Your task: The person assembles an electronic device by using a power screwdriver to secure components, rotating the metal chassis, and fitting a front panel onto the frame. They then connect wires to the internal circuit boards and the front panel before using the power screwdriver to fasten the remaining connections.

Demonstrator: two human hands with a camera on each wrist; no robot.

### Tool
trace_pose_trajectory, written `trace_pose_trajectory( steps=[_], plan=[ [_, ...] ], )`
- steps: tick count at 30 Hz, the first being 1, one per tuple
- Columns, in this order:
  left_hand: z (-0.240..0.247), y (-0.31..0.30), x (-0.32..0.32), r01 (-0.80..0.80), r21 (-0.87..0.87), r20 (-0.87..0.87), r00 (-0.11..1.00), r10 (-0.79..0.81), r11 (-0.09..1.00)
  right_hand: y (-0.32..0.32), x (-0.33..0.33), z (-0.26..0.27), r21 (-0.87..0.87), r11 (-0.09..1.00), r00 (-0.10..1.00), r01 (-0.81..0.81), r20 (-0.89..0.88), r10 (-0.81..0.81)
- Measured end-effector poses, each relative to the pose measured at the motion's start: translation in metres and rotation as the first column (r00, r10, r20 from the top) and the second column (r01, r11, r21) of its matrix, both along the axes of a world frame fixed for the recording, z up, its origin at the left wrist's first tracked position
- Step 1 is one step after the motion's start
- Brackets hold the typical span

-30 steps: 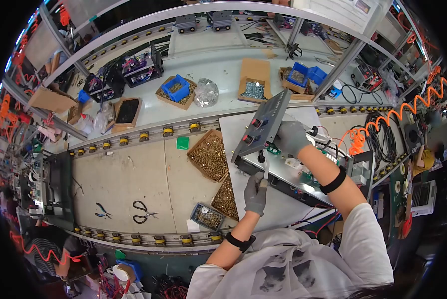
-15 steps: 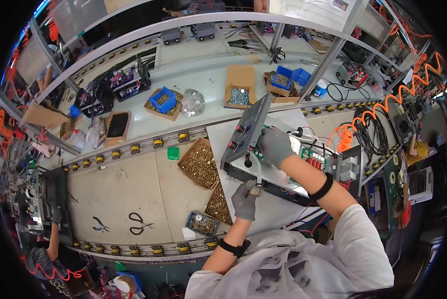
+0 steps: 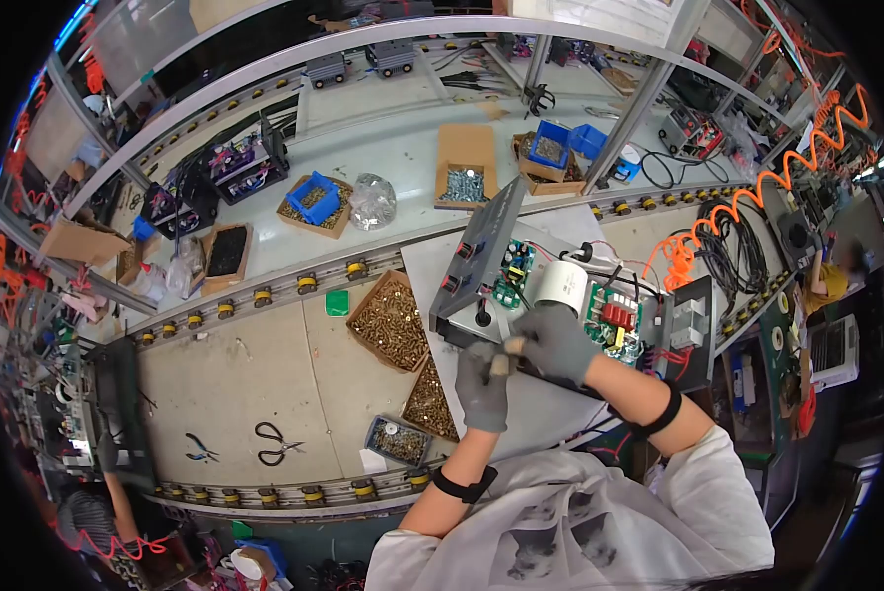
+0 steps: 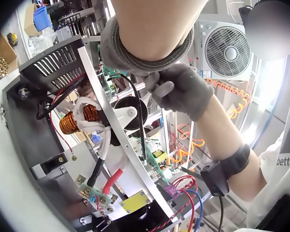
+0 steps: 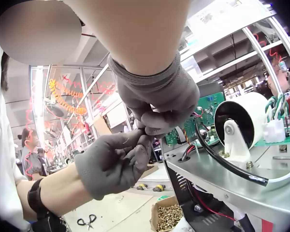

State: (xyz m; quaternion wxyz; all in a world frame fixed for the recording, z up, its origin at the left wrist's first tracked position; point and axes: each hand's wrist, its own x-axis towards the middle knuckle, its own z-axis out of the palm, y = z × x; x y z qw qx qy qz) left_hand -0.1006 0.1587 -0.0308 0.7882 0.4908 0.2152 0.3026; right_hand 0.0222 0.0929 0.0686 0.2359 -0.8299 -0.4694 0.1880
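Note:
Both hands wear grey gloves and meet at the front edge of an opened electronic device. In the head view the left hand stands before the front panel, and the right hand reaches over the metal chassis. The right wrist view shows the left hand's thumb and forefinger pinched together against the right hand's curled fingertips. A small dark piece shows between them, mostly hidden; I cannot tell its kind. Close by run a black-sleeved cable and a white cylinder. A copper coil sits beneath the chassis plate.
Open boxes of brass fasteners stand left of the device, with a tray of small screws below. Scissors and pliers lie farther left. An orange coiled hose hangs at right. Roller rails border the bench.
The right hand has come from behind the front panel down to the left hand, uncovering the white cylinder and circuit boards. The pale strip earlier between panel and left hand is now hidden.

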Motion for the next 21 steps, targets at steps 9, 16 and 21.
trace_pose_trajectory(
  steps=[9, 16, 21],
  plan=[
    [-0.031, 0.009, 0.027, -0.042, 0.227, -0.157, 0.984, 0.079, 0.973, 0.048, 0.069, -0.028, -0.005, 0.999, 0.928, -0.052, 0.368, 0.050],
    [-0.036, 0.009, 0.028, -0.057, 0.194, -0.164, 0.982, 0.090, 0.979, 0.058, 0.068, -0.005, -0.327, 0.944, 0.923, -0.038, 0.350, 0.158],
    [-0.041, 0.006, 0.033, -0.094, 0.209, -0.137, 0.983, 0.125, 0.973, 0.055, 0.078, -0.020, -0.218, 0.971, 0.917, -0.094, 0.360, 0.170]
  ],
)
